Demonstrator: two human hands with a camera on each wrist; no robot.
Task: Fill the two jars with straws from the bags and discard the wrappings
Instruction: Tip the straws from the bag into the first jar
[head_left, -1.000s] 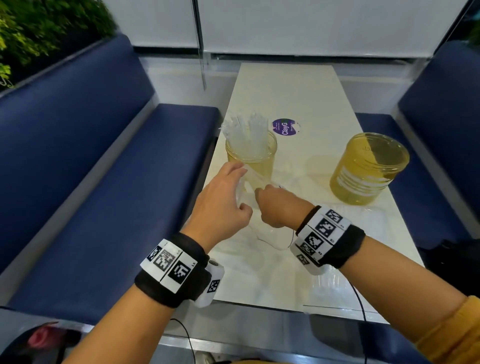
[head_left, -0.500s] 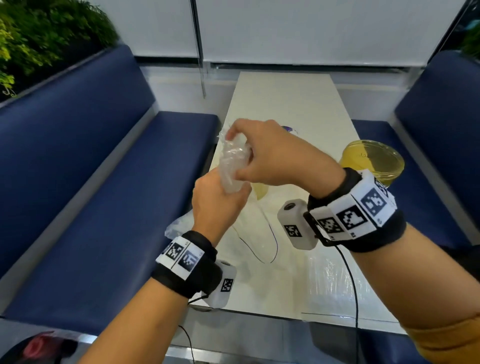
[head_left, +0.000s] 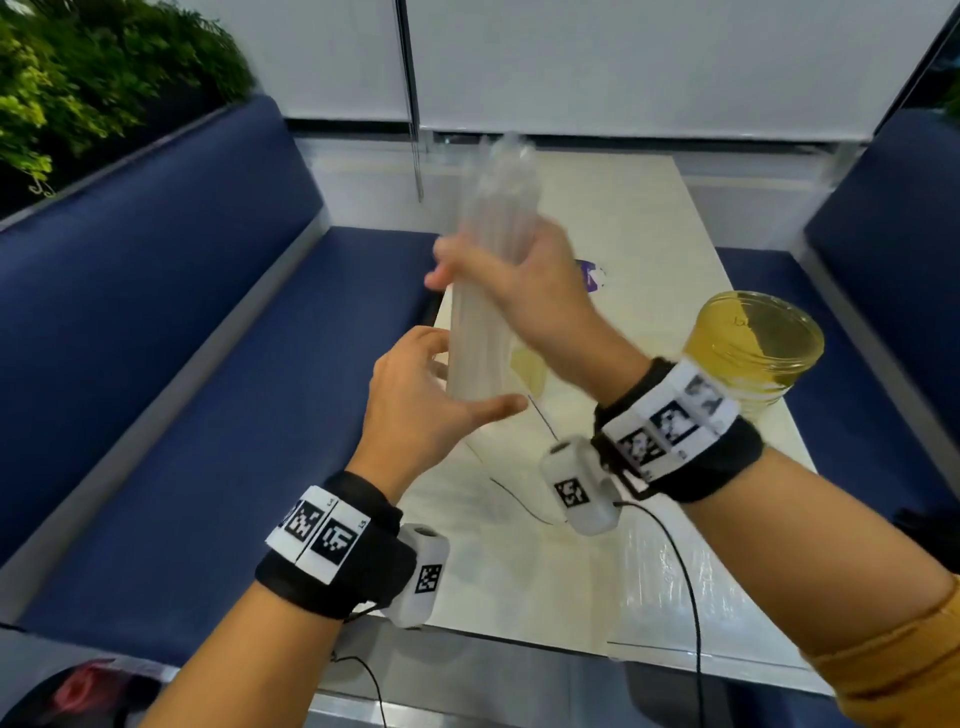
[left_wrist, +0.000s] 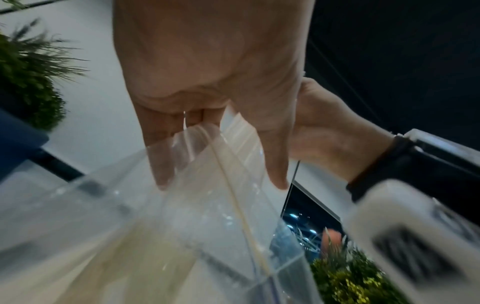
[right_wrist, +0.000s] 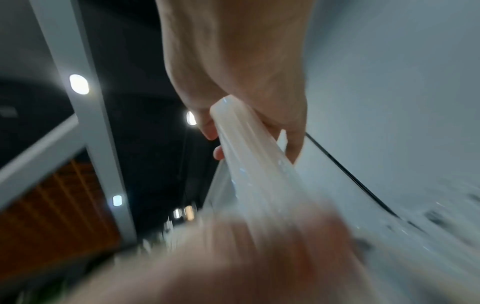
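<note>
My right hand (head_left: 498, 275) grips a long clear bag of pale straws (head_left: 498, 202) around its middle and holds it upright above the table's left edge. In the right wrist view the right hand (right_wrist: 249, 131) has its fingers curled round the straw bundle (right_wrist: 252, 164). My left hand (head_left: 457, 379) is spread under the bag's lower end, thumb out and fingers straight. In the left wrist view the left hand (left_wrist: 221, 156) touches the clear wrapping (left_wrist: 207, 205). The empty amber jar (head_left: 753, 348) stands at the right. The other jar (head_left: 530, 364) is mostly hidden behind my hands.
The white table (head_left: 623, 218) runs away from me between two blue benches (head_left: 182, 389). A flat clear wrapping (head_left: 675, 587) lies on the near right of the table. A purple sticker (head_left: 592, 275) shows behind my right hand. Thin cables cross the near table.
Both hands have risen from the table. The crumpled plastic now stands as a long upright bag in my right hand, and my left hand has opened below it.
</note>
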